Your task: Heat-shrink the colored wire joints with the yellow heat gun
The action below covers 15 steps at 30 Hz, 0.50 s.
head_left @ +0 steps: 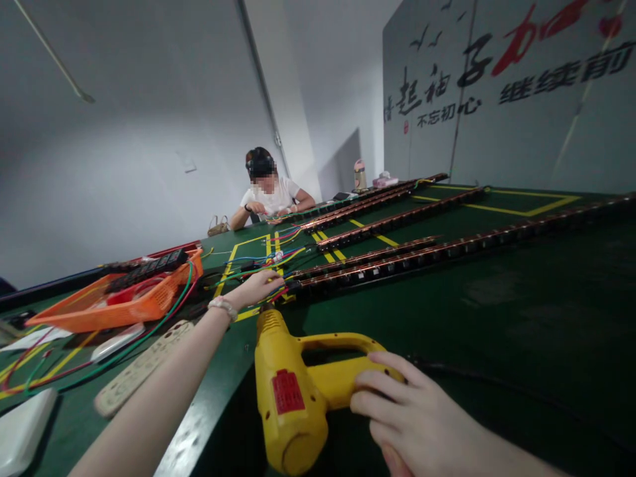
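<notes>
My right hand [397, 397] is wrapped round the handle of a yellow heat gun [293, 397] with a red label. Its nozzle points away from me, toward my left hand [261, 288]. That hand reaches forward with its fingers closed on coloured wires [281, 290], which come out of the near end of a long dark strip with copper bars [377, 267]. The fingertips and the exact spot they grip are partly hidden. A black cord [477, 372] trails right from the heat gun handle.
More copper-barred strips [397, 218] lie across the green table [497, 318], which bears yellow tape lines. To the left are an orange basket [134, 311], a power strip [142, 368] and a white box [27, 424]. A person [271, 192] works at the far side.
</notes>
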{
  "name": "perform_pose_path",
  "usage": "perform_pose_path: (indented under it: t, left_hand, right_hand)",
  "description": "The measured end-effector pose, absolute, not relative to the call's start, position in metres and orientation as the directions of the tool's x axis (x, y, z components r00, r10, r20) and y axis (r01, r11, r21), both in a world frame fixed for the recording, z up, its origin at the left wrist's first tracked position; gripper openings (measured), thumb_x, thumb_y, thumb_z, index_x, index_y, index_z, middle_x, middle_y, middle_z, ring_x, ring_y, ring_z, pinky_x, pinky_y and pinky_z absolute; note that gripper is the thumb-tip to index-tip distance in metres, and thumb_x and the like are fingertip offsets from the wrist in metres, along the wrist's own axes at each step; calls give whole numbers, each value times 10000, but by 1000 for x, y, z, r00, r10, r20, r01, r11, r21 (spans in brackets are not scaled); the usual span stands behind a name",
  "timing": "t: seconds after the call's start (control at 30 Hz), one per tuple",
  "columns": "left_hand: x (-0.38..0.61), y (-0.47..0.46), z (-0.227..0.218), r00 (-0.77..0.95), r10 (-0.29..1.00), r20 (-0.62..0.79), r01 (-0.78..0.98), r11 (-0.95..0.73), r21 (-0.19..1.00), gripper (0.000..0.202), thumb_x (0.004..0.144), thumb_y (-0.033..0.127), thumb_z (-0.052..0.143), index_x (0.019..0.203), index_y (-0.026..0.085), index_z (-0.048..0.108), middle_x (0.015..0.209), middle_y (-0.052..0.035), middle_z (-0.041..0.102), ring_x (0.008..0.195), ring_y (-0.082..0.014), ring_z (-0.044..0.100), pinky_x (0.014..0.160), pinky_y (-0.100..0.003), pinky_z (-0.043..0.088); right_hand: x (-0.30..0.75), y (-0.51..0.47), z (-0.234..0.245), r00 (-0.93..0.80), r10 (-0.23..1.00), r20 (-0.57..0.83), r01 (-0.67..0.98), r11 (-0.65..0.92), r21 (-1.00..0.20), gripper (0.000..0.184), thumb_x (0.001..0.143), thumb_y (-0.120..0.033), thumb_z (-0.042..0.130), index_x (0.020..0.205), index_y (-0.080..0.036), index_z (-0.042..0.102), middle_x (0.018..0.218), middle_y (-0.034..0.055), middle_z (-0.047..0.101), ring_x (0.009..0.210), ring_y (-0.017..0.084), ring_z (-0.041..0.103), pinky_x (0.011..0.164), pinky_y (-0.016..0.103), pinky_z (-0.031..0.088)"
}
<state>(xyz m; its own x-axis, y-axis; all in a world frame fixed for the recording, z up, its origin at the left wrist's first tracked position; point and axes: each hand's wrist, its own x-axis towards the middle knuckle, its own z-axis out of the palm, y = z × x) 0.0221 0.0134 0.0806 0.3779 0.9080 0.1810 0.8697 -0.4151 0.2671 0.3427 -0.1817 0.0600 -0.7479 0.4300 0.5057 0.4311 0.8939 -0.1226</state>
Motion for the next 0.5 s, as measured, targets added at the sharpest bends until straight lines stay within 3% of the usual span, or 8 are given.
perform_pose_path:
  t: [0.17, 0.27, 0.4, 0.5]
  left_hand:
    - [43, 10, 77, 441, 853, 278, 831, -505, 234, 411, 851, 493, 439, 976, 177, 670, 1039, -100, 636, 965, -225, 595, 919, -352, 449]
    - [36, -1, 71, 446, 847, 290, 822, -516, 241, 391, 834, 475, 480, 1036, 179, 637, 1069, -102, 611, 959, -219, 594, 912, -362, 455]
    - [18, -11, 64, 256, 943, 213, 859, -323, 397, 567, 776, 516, 547, 1202, 145, 506, 952, -87, 655, 823, -221, 627, 752, -358, 506]
    - [13, -12, 65, 238, 965, 114, 833, -263, 487, 568, 763, 551, 539, 1161, 146, 530, 853, -58, 675, 731, -208, 629, 665, -326, 500]
  right_hand:
    - [346, -183, 57, -758, 368, 538, 411, 911, -44, 231, 880, -203, 467, 804, -238, 682, 1023, -29, 691, 935, 164, 597, 1043, 328, 352]
    - [344, -182, 52, -690, 420, 589, 498, 867, -34, 204, 882, -266, 487, 953, -219, 672, 1119, 10, 668, 990, 176, 595, 981, 307, 413]
    - [342, -181, 50, -692, 478, 541, 564, 825, -8, 371, 846, -350, 545, 1175, -187, 600, 1261, 54, 596, 1129, 212, 542, 979, 337, 429]
    - [341, -182, 49, -681, 513, 523, 596, 803, -12, 488, 812, -414, 592, 1232, -169, 566, 1276, 80, 583, 1130, 226, 544, 966, 339, 443]
